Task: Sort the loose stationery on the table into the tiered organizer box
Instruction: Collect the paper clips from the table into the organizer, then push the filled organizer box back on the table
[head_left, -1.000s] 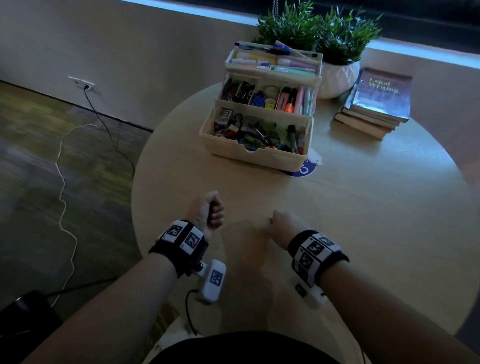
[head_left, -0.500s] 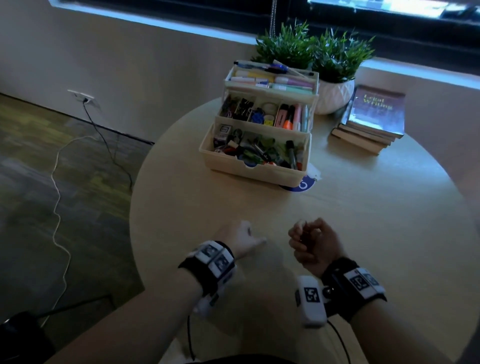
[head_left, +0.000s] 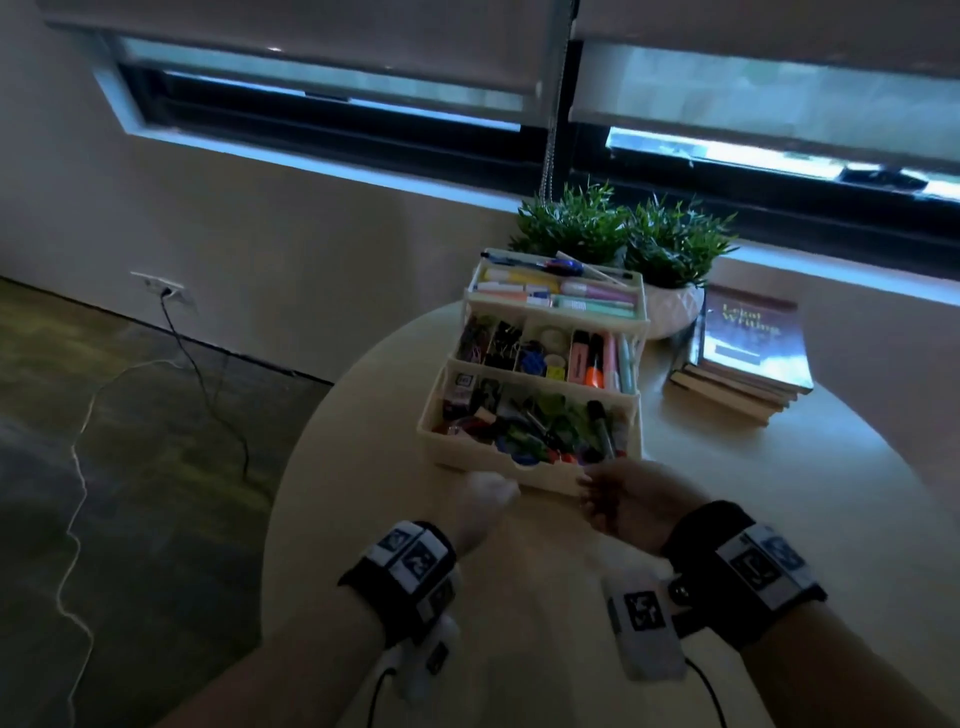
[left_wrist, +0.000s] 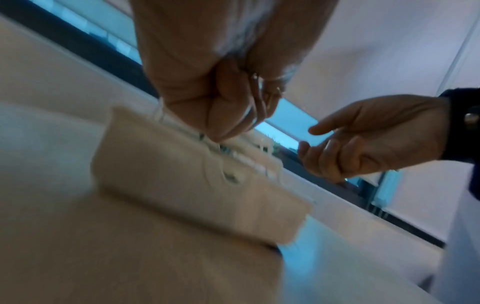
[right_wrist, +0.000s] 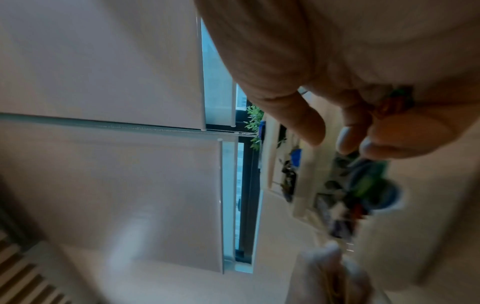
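The tiered organizer box (head_left: 530, 470) stands open on the round table (head_left: 779, 493), its three cream trays stepped back one above the other, and everything else is placed from it. Its lowest, nearest tray holds a jumble of small coloured items with a dark marker (head_left: 601, 428) lying toward the right end; the middle tray is split into compartments with binder clips (head_left: 504, 338) at the left and upright highlighters (head_left: 595, 361) at the right; the top tray carries pastel pens (head_left: 571, 296) lying lengthwise. Just in front of the box's near wall, toward its left half, the left hand (head_left: 485, 501) is balled into a fist with the fingers tucked in; the left wrist view shows thin pale loops or strands caught between its curled fingers (left_wrist: 226, 107), too blurred to name. Just in front of the box's right corner, the right hand (head_left: 631, 506) has loosely bent, spread fingers (right_wrist: 309, 123) that hold nothing, its fingertips close to the front rim without clearly touching it. Behind the box sits a potted plant (head_left: 670, 244) in a white faceted pot, and to the box's right a stack of books (head_left: 743, 358). On the wall far to the box's left is a wall socket (head_left: 163, 291) with a cable trailing over the floor.
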